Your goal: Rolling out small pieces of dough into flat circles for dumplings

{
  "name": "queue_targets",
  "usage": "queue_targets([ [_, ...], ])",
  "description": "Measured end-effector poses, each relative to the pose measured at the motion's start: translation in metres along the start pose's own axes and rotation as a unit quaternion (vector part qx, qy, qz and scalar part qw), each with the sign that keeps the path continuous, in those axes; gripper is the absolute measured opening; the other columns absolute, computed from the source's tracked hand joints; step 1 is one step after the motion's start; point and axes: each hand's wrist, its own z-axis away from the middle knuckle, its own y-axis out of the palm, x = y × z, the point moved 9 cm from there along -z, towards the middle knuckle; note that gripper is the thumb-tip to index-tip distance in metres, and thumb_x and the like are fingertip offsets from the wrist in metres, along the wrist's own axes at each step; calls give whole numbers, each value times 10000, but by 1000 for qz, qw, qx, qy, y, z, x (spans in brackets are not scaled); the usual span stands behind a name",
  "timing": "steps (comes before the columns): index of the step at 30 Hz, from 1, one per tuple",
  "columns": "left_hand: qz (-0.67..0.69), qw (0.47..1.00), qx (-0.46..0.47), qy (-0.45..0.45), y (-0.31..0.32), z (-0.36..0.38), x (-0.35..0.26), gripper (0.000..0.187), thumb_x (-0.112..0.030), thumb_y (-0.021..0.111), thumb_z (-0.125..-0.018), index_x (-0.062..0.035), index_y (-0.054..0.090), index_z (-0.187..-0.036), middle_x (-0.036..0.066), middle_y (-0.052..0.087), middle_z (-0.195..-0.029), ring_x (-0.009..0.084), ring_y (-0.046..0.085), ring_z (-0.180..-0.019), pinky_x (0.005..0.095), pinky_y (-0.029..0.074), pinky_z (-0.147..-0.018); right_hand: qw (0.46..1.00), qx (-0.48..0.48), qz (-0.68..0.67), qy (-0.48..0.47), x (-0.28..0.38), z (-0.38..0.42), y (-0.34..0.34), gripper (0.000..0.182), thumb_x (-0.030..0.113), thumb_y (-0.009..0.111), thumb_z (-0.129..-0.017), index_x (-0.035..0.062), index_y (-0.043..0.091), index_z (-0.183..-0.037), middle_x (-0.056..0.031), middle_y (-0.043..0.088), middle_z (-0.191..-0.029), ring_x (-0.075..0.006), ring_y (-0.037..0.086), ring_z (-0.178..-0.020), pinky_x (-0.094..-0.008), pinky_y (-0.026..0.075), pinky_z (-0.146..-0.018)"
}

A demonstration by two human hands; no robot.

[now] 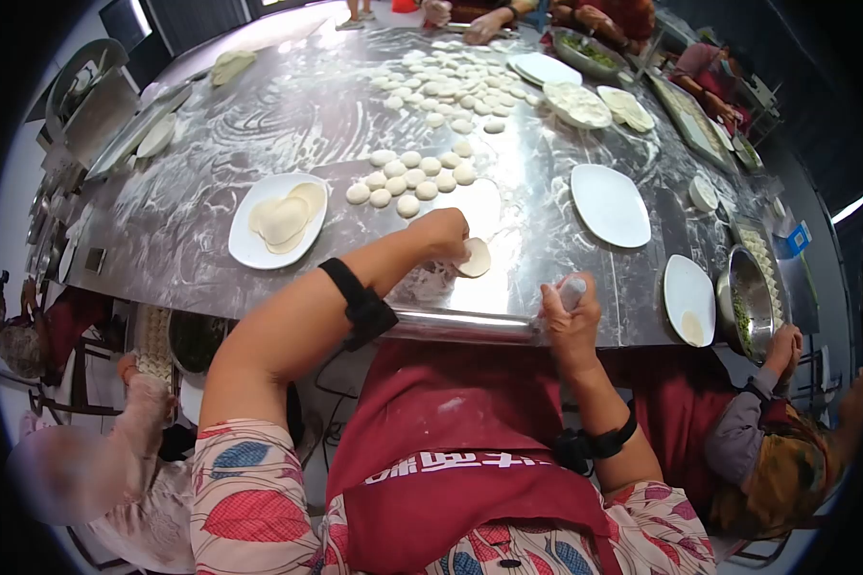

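Observation:
My left hand [443, 236] is closed, its fingers pinching the edge of a small round dough wrapper [476, 259] on the floured steel table. To its right, near the table's front edge, my right hand [573, 321] wraps around a short, flour-whitened rolling pin [572, 289]; much of the pin is hidden in the fist. The pin and the wrapper are apart. Just beyond my left hand lie several flattened dough pieces [412, 178] in a cluster. On the left, a white plate [244, 251] bears a few rolled wrappers [284, 220].
A white plate [612, 206] lies to the right; another plate [686, 287] holds one wrapper. Beside it stands a steel bowl [738, 278] of green filling, near a co-worker's hand [784, 347]. Many dough pieces [460, 86] spread farther back. Co-workers sit on both sides.

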Motion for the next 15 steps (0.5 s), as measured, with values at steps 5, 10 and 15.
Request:
queue_targets([
  [5, 74, 997, 26, -2, 17, 23, 5, 323, -274, 642, -727, 27, 676, -836, 218, 650, -802, 315, 641, -743, 387, 491, -687, 997, -13, 48, -66, -18, -67, 32, 238, 106, 628, -812, -31, 452, -897, -179, 581, -691, -273, 575, -594, -360, 458, -560],
  [10, -9, 999, -17, -30, 8, 15, -3, 306, -257, 603, -783, 34, 654, -860, 215, 640, -764, 310, 621, -689, 394, 467, -665, 997, -1, 64, -41, -13, -94, 53, 256, 121, 629, -808, -32, 463, -929, -214, 596, -744, -357, 589, -661, -408, 462, -605],
  [15, 102, 994, -13, 29, 15, 12, -3, 200, -143, 635, -753, 48, 626, -812, 145, 627, -700, 203, 617, -645, 325, 471, -585, 1000, 6, 18, 9, -8, -19, 7, 228, 108, 614, -833, -10, 464, -959, -76, 581, -638, -128, 544, -511, -281, 442, -484],
])
